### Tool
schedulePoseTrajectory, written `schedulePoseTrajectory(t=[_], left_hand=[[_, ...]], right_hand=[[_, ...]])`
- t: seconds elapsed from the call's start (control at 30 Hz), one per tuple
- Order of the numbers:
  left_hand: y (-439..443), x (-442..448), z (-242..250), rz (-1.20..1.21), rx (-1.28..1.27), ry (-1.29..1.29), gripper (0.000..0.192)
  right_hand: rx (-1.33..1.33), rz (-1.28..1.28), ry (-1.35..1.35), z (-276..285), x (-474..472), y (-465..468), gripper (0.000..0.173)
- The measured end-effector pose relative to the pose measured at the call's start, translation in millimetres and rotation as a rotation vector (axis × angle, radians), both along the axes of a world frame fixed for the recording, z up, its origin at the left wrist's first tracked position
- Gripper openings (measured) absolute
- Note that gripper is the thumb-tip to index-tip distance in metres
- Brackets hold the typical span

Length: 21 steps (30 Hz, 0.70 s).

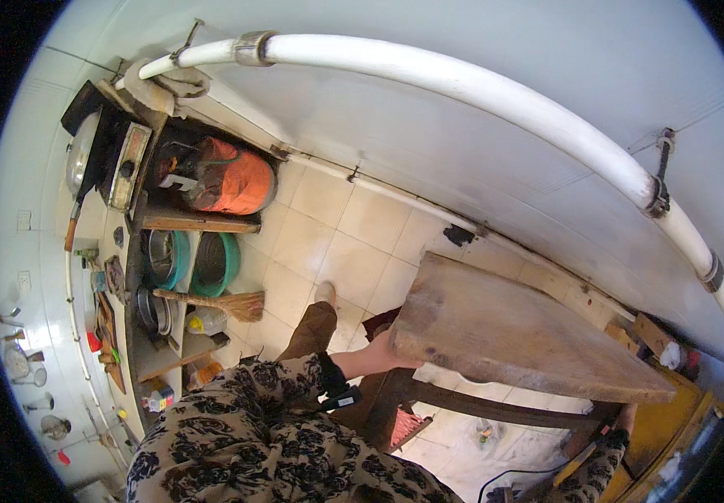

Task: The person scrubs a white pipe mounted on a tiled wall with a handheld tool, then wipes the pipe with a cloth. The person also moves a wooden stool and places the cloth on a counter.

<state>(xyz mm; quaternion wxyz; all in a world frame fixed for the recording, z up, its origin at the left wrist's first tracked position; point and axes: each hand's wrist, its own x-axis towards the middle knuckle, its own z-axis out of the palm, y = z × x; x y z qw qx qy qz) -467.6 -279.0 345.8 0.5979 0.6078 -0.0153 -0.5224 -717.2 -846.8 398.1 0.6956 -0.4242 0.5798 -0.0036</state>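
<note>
A wooden table with a thick, worn top stands in front of me, on dark wooden legs joined by a rail. My left hand grips the near left corner of the top, with some of its fingers hidden by the wood. At the far right end, my right hand is against the table's edge. Most of that hand is hidden, but it appears to hold the underside. Both arms are spread wide in patterned sleeves.
Along the left runs a counter with a gas stove, an orange gas cylinder, green basins and a straw broom. A white pipe follows the wall. Yellow wooden furniture stands at right; a black cable hangs below.
</note>
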Motion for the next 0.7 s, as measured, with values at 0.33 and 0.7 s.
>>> schedulePoseTrajectory(t=[0.33, 0.7], left_hand=[[31, 42, 15, 0.18, 0.032, -0.042, 0.078], [89, 75, 41, 0.368, 0.041, 0.126, 0.07]], right_hand=[[0.053, -0.025, -0.044, -5, 29, 30, 0.059], [-0.014, 0.019, 0.11, 40, 86, 94, 0.053]])
